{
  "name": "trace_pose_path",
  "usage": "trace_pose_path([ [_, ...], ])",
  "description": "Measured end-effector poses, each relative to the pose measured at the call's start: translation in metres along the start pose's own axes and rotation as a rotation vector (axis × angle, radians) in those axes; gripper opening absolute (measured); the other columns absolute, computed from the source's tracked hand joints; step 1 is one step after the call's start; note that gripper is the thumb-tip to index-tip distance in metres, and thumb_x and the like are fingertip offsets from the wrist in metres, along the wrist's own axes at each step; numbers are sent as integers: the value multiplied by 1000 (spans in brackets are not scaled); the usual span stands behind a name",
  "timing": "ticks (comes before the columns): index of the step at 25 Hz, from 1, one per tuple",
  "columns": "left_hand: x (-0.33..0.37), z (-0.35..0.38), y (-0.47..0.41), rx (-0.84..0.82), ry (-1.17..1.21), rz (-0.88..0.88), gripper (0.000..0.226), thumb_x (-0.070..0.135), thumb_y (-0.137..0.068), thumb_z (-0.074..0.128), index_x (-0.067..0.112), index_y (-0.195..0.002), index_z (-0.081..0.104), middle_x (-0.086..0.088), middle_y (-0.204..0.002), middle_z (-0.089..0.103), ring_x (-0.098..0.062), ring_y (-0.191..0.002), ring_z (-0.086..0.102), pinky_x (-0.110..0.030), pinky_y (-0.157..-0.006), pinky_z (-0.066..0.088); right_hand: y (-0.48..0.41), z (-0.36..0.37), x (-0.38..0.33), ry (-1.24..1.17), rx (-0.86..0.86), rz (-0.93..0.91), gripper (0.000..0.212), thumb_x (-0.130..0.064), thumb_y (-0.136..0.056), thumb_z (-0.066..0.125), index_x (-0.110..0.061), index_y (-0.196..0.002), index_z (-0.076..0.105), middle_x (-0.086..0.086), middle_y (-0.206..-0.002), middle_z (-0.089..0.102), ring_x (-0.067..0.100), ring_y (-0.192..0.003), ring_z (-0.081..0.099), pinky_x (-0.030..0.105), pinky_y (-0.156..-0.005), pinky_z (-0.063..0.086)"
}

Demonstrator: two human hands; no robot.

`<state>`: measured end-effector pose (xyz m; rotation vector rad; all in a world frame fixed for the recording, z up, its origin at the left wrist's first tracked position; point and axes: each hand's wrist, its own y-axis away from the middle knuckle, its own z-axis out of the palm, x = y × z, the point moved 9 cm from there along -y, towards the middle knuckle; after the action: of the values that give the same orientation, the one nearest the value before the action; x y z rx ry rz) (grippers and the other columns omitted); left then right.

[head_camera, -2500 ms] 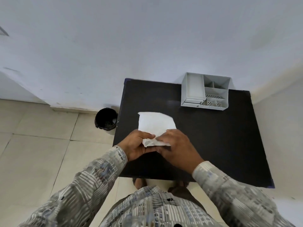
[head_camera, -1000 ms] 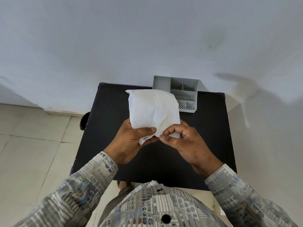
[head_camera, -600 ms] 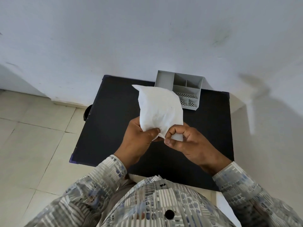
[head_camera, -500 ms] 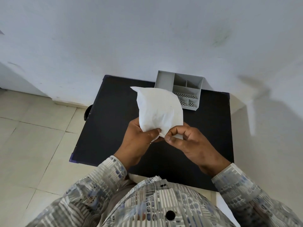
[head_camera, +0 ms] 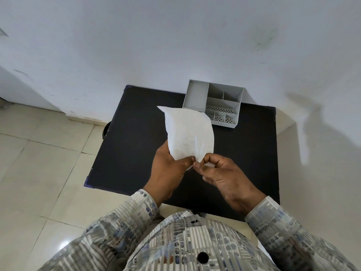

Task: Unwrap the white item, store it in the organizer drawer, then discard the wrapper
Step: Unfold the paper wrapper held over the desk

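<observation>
I hold a white wrapped packet upright above the black table. My left hand grips its lower left edge, thumb across the front. My right hand pinches the packet's bottom right corner between thumb and forefinger. The wrapper is closed and what is inside it is hidden. The grey organizer, with several open compartments, stands at the table's back edge against the wall, beyond the packet.
A black bin on the tiled floor peeks out at the table's left side. The white wall rises right behind the table. A pale surface adjoins the table on the right.
The packet was lifted off the table and held upright in both hands. Since half a second ago my right fingers have drawn closer to my left thumb at the bottom corner.
</observation>
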<state>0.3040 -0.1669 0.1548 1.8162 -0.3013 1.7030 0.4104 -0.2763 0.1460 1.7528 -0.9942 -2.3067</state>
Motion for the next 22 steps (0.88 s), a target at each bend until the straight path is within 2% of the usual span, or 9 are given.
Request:
trace_pose_path([
  [3,-4,-4,0,81,-25,-26,50,-3,-91,76,36,-120,65,13,-114,78,-12,-110,75,-28,-78,65,-2,-1,-4,71,-10,-67,17,-23,-92,79,-13,-81,70,5,-112,77,9,-105,69,27,-90,52],
  [5,-7,-10,-3,104,43,-56,46,-4,-95,71,29,-126,66,7,-121,76,-16,-114,74,-33,-82,66,-2,-12,-12,297,105,-170,19,-24,-92,80,-12,-82,70,-9,-137,66,9,-129,59,29,-101,48],
  [6,-6,-14,-5,111,77,-61,46,-4,-96,69,26,-130,65,5,-125,76,-17,-115,73,-37,-84,67,-1,-19,-19,436,183,-217,16,-28,-91,80,-17,-83,72,-11,-152,55,9,-141,49,33,-110,43],
  [9,-4,-22,-5,142,122,-63,45,-4,-99,67,22,-136,63,2,-128,75,-21,-118,73,-42,-88,66,8,-17,-45,701,300,-394,10,-37,-91,79,-27,-92,74,-6,-167,39,13,-154,34,39,-122,32],
  [11,-7,-19,-4,151,118,-81,41,-3,-100,65,20,-134,65,-1,-125,77,-22,-116,75,-43,-89,66,11,2,-60,882,313,-543,18,-42,-91,75,-27,-101,76,-2,-168,39,18,-155,34,44,-123,33],
  [13,-12,-15,-4,169,111,-93,37,-1,-102,62,18,-133,66,-5,-121,79,-25,-112,77,-48,-92,65,7,22,-64,1129,330,-621,28,-47,-92,70,-24,-105,77,3,-167,42,24,-153,38,54,-123,36],
  [15,-17,-15,-4,185,131,-108,38,1,-103,59,20,-135,66,-4,-122,79,-25,-114,76,-50,-95,63,-3,27,-60,1262,336,-568,34,-51,-93,66,-22,-106,79,4,-167,43,26,-153,39,60,-122,34],
  [19,-19,-11,0,124,102,-114,48,1,-105,52,26,-145,59,1,-131,76,-20,-120,73,-37,-87,64,-21,19,-44,1226,281,-359,39,-57,-91,65,-23,-102,81,0,-167,44,21,-156,34,58,-124,31],
  [22,-26,-12,3,147,72,-115,52,-2,-104,50,28,-147,57,4,-132,75,-18,-122,72,-44,-95,63,-28,17,-36,1222,288,-258,40,-59,-88,67,-23,-101,81,-1,-166,45,22,-156,34,58,-123,31],
])
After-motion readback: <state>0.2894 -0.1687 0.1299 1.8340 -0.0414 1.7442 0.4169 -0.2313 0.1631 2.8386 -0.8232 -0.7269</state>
